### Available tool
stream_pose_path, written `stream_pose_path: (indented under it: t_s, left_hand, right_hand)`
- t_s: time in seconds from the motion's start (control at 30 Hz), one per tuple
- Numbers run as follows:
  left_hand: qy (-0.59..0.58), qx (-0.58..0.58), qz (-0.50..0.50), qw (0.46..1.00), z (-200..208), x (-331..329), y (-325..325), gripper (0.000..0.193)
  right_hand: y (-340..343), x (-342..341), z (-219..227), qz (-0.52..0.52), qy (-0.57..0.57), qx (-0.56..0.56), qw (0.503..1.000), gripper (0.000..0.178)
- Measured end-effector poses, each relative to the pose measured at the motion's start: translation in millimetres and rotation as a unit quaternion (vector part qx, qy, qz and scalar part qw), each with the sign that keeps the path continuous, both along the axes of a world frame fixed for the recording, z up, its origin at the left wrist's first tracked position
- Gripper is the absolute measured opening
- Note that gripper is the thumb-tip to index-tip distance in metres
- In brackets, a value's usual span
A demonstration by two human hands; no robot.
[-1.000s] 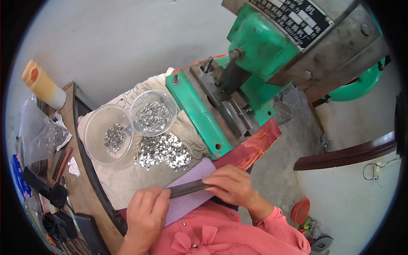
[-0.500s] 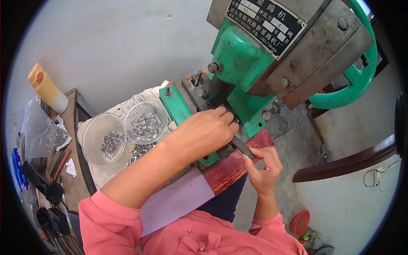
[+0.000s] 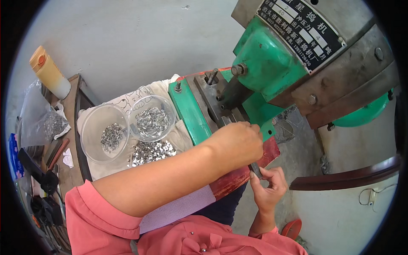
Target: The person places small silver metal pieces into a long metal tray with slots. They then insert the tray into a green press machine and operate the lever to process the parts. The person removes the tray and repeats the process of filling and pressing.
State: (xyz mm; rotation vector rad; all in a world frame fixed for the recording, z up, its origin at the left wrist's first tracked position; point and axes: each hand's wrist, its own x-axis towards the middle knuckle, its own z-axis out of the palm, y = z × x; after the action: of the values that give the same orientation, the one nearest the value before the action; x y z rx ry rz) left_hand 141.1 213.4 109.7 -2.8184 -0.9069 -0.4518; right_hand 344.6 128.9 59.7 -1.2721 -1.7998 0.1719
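Slim dark bar (image 3: 255, 171) is pinched by the right hand (image 3: 269, 189).

We see that the press (image 3: 272, 66) has glossy green paint on its metal housing, while its thick side slab (image 3: 352, 85) is bare metal, dull and stained. The narrow bar (image 3: 255, 170) looks like metal also, dark and matt. We find the tubs (image 3: 94, 146) made of clear, smooth plastic, and the loose chips (image 3: 154, 152) of bright, shiny metal. The beige cloth (image 3: 102, 170) is matt and creased. The red board (image 3: 229, 182) seems wooden, with worn paint. The purple mat (image 3: 178, 212) shows a fine, matt texture.
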Motion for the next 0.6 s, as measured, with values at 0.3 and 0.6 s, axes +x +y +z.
stream_pose_path:
  t_s: [0.3,0.6]
  left_hand:
    - [0.007,-0.025,0.055,0.998,3,-3,-26,0.017]
    - [-0.095,0.046,0.130,0.986,-41,-16,-44,0.045]
  right_hand:
    - [17,-11,-9,0.035,0.037,-0.045,0.998,0.029]
    - [42,-19,-13,0.090,0.062,-0.062,0.992,0.033]
